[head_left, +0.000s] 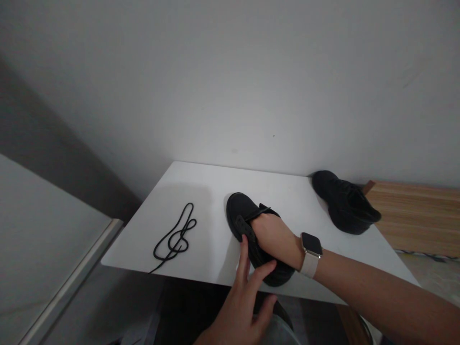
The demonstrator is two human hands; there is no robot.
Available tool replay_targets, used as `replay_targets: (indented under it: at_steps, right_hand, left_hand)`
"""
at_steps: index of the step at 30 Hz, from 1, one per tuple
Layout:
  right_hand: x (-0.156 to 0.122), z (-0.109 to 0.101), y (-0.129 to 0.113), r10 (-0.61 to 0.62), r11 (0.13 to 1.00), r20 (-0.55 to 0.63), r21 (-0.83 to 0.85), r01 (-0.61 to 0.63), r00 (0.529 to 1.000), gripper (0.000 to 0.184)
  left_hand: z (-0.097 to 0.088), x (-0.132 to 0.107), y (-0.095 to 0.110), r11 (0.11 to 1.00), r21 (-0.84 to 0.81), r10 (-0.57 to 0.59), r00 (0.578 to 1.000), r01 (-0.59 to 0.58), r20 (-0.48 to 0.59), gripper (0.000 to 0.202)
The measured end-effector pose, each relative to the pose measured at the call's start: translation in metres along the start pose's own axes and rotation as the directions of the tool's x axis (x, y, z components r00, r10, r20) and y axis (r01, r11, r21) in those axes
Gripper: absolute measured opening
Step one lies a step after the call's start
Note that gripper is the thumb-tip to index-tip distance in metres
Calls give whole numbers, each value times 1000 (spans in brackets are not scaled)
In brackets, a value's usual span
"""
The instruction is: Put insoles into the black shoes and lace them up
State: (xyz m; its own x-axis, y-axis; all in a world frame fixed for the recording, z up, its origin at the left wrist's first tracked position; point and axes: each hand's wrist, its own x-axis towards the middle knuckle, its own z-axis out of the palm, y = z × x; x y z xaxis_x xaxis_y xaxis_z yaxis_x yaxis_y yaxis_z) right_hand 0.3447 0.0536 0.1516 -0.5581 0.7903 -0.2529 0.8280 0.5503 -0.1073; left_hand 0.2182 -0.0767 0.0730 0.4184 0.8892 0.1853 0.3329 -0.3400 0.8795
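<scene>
A black shoe [241, 205] lies on the white table, toe pointing away and to the left, its lace flaps spread with no lace in the visible eyelets. My right hand [268, 230] reaches into the shoe's opening; its fingers are hidden inside. A watch [311, 244] is on that wrist. My left hand [242, 292] comes up from the near edge with fingers apart. Two of its fingertips touch the shoe's near side, one by the eyelet flap, while the thumb stays off. To the left, a black shoelace [174, 242] lies in loose loops.
A second black shoe [343, 201] stands at the table's right end, near the wall [230, 96]. Beyond it is a wooden panel [413, 215]. One end of the lace reaches the front edge of the white table [212, 184].
</scene>
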Motion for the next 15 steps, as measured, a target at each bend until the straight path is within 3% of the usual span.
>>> replay_targets:
  at_steps: [6, 10, 15]
  right_hand:
    - [-23, -24, 12, -138, 986, 81, 109, 129, 987, 21]
    - [-42, -45, 25, -236, 954, 34, 200, 225, 971, 27]
    - [-62, -49, 32, -310, 944, 60, 137, 300, 949, 28]
  left_hand:
    - [-1, -1, 1, 999, -24, -38, 999, 38, 9, 62]
    - [-1, -1, 1, 999, -35, -40, 999, 40, 8, 60]
    - [-2, 0, 1, 1000, 1, -16, 1000, 16, 4, 64]
